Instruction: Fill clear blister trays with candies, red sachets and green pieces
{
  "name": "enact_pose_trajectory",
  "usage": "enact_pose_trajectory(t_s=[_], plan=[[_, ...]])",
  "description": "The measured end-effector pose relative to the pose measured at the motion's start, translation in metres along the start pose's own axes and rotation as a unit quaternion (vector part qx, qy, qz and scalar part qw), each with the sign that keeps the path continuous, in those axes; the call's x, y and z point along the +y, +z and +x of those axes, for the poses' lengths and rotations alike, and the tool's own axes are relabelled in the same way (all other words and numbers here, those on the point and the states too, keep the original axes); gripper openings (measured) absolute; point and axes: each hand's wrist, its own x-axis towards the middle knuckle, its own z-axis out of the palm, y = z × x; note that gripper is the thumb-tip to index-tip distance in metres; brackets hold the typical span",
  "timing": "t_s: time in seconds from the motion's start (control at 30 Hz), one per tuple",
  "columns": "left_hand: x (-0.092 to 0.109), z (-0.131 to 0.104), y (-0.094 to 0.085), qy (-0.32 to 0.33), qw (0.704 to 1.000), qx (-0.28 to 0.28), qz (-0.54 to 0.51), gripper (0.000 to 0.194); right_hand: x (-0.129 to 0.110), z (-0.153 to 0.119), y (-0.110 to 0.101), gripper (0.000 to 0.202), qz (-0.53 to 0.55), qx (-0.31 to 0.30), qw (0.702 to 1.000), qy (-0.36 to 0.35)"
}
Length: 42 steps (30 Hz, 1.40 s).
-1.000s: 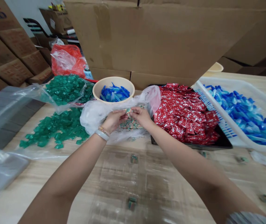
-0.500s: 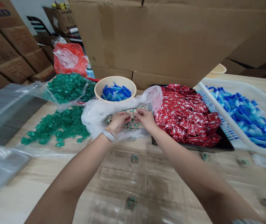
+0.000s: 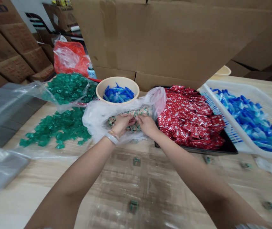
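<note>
Both hands reach into a crumpled white plastic bag [image 3: 91,122] lying open and full of small beige-and-green patterned packets [image 3: 139,112]. My left hand [image 3: 123,123], with a bracelet and a pale bangle at its wrist, is closed, fingers bent over the packets; what they hold is hidden. Close beside it, my right hand [image 3: 146,124] pinches thumb and forefinger at what looks like one small packet. The two hands' fingertips nearly meet. Single small packets [image 3: 136,162] lie spaced out on clear plastic [image 3: 117,187] under my forearms.
Behind the bag stands a cream bowl [image 3: 97,90] of blue pieces. Green translucent pieces [image 3: 61,127] lie at left. A black tray [image 3: 231,149] holds red packets [image 3: 186,117]; a white basket [image 3: 243,132] holds blue pieces. A large cardboard box [image 3: 164,41] blocks the back.
My right hand has moved slightly left and down, closer to the left fingertips. The left hand stays over the packets in the bag. The view has shifted very slightly.
</note>
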Motion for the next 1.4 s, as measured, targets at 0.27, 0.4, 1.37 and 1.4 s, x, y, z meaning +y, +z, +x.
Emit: enact_pose_trajectory(t_s=[0.27,0.4,1.37,1.4], plan=[[-0.004,0.004,-0.001,0.026,0.997,-0.023,0.064,0.009,0.020,0.012,0.006,0.030,0.161,-0.005,0.985,0.066],[-0.002,0.003,0.001,0.017,0.997,-0.017,0.070,0.010,0.022,0.012,0.006,0.030,0.186,0.023,0.974,0.129],[0.003,0.005,-0.011,0.067,0.986,-0.040,0.148,0.013,0.011,0.021,-0.012,0.020,0.095,-0.004,0.995,0.035],[0.002,0.005,-0.013,0.078,0.985,-0.022,0.152,0.013,0.012,0.019,-0.011,0.020,0.072,-0.001,0.997,0.026]])
